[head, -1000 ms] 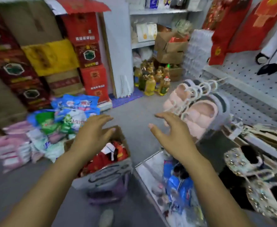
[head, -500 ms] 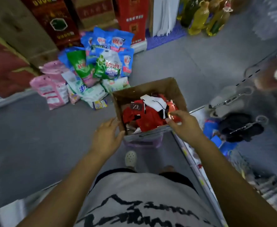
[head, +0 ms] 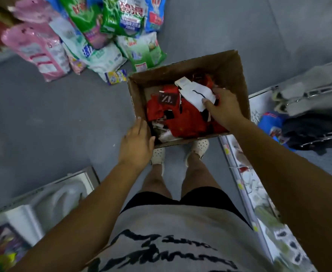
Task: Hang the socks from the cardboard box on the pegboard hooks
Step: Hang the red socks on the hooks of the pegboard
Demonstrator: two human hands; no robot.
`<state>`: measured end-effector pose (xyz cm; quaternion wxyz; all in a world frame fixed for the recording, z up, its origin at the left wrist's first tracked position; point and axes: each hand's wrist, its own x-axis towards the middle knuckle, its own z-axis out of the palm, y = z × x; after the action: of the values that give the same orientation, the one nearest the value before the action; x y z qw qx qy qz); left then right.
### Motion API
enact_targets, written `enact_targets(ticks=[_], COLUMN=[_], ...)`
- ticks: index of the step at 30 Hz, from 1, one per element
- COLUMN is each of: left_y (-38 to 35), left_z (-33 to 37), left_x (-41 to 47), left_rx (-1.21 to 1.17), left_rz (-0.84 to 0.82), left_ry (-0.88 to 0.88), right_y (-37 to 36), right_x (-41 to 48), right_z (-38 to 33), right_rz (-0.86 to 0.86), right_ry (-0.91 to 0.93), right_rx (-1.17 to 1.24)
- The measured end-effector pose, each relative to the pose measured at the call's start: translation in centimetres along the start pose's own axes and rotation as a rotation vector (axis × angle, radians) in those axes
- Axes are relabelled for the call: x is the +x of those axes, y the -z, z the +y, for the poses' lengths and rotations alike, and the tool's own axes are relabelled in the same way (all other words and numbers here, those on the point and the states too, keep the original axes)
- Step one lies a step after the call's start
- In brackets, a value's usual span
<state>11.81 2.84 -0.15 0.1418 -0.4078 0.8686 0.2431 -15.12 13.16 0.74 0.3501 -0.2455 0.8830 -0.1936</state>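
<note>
1. The cardboard box (head: 230,75) sits on the floor (head: 43,124) at frame centre, filled with red socks (head: 184,118).
2. Right hand (head: 223,107): its fingers (head: 218,91) and thumb pinch a white sock pack (head: 196,95) atop the pile.
3. Left hand (head: 136,146): its fingers are straight, lying against the box's lower-left corner.
4. Detergent bags (head: 122,16) lie at the upper left.

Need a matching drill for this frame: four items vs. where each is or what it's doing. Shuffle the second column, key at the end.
Column 1
1. left hand
2. right hand
3. detergent bags
4. red socks

Column 2
A. piled inside the cardboard box
B. on the floor past the box's far side
C. rests on the box's near left corner
D. grips the white sock

Pairs: 1-C, 2-D, 3-B, 4-A
</note>
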Motion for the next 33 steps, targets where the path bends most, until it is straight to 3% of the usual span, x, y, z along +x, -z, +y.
enact_targets(ticks=[7,11,19,22,27,33], left_y=[-1.8,-1.6,-1.4,-2.3,-2.8,-0.6], left_z=[2.0,3.8,5.5,5.0,4.2,5.8], left_x=[0.3,4.0,14.6,15.0,13.5,11.1], left_rx=[0.009,-0.138,-0.596,-0.545,-0.5,-0.739], left_rz=[0.144,0.152,0.06,0.095,0.05,0.086], left_ry=[0.097,0.012,0.436,0.454,0.436,0.393], right_y=[-0.2,0.5,1.4,0.9,-0.4,0.4], right_x=[5.2,5.6,5.4,6.9,9.1,7.0], right_z=[-0.8,-0.1,2.7,1.7,0.7,0.9], right_rz=[-0.114,-0.127,-0.139,-0.177,-0.262,-0.242], right_ry=[-0.04,-0.087,-0.163,-0.166,-0.149,-0.157], right_rx=[-0.046,-0.029,0.164,0.253,0.151,0.231])
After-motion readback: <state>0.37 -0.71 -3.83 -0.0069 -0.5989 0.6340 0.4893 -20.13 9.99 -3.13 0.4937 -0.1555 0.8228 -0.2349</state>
